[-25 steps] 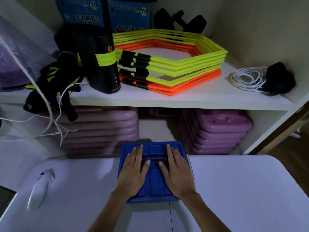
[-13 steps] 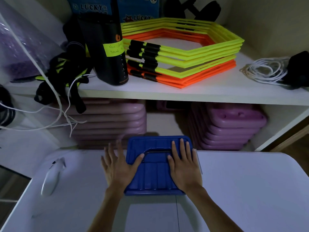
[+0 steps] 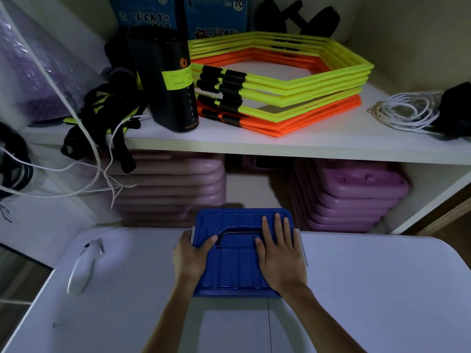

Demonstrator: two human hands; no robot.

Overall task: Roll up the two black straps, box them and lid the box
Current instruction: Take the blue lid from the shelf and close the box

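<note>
The blue lid [image 3: 237,253] hides the box; right hand [image 3: 279,253] flat on it, left hand [image 3: 190,258] gripping its edge.

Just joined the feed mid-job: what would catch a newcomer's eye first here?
The stack of neon yellow and orange hexagonal rings on the white shelf stands out most. Below, on the white table, both hands are on the blue ribbed plastic lid: the right hand flat on top, the left hand gripping its left edge.
</note>
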